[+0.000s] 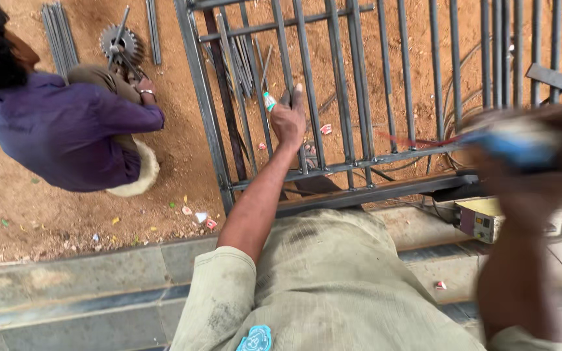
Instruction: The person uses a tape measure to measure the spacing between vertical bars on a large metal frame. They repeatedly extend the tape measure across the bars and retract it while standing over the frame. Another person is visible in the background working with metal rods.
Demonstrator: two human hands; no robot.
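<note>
left hand (287, 120), fingers wrapped around a bar, holds a grey steel bar gate (333, 97) above red dirt; blurred right hand (528, 156) pinches a blue tool (518, 144); a crouching person (66, 127) nearby.

My left hand (287, 120) grips a bar of the metal grille (359, 159); the narrow gaps between its bars let fingers through, little more. Left of the grille, a crouching person (66, 130) and steel rods (60, 39) crowd the sandy ground (21, 201).
</note>
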